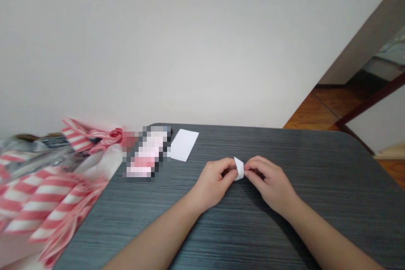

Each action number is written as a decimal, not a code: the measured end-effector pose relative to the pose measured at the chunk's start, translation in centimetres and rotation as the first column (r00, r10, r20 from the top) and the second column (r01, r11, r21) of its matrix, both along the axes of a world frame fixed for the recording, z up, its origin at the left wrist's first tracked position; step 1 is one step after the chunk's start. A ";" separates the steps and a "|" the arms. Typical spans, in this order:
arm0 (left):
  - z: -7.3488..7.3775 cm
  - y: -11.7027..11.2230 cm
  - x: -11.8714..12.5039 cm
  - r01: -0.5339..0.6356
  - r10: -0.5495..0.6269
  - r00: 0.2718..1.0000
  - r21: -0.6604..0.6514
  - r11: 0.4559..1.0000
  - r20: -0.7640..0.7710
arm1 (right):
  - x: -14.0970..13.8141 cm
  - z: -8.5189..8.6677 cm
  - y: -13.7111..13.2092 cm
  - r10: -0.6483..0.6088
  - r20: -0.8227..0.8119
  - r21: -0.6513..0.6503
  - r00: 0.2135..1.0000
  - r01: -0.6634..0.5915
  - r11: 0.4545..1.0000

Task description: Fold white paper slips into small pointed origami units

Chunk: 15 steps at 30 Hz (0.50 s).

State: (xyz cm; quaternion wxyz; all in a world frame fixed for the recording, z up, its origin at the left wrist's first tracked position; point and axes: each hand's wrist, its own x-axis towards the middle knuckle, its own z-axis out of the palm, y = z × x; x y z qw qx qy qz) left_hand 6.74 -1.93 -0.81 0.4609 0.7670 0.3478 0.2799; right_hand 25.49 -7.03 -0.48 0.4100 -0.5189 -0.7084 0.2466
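Note:
A small folded piece of white paper (239, 168) is pinched between both my hands, just above the dark grey table (316, 202). My left hand (215, 181) grips its left side with curled fingers. My right hand (265, 181) grips its right side, thumb and fingers pressed together. Both forearms reach in from the bottom edge.
A flat white sheet of paper (184, 144) lies near the table's far edge. A blurred pink and white object (147, 154) lies left of it. Red-and-white striped bags (47, 194) pile up beside the table's left edge. A white wall stands behind; wooden floor shows at right.

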 end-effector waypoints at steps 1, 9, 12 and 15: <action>0.0 0.0 0.0 0.002 -0.002 1.000 0.000 1.000 0.001 | 0.0 0.0 0.0 -0.002 -0.001 0.001 1.000 0.002 1.000; 0.2 0.0 0.1 -0.014 0.015 0.999 0.025 1.000 -0.033 | 0.0 0.0 0.0 0.000 0.013 0.000 1.000 0.000 1.000; 0.3 0.0 0.1 -0.008 0.010 0.999 0.037 0.999 -0.033 | -0.1 0.0 -0.1 -0.012 0.017 -0.007 1.000 0.012 1.000; 0.3 -0.1 0.1 -0.003 0.005 0.999 0.052 0.999 -0.035 | -0.1 0.1 0.0 -0.021 0.024 -0.020 0.999 0.021 1.000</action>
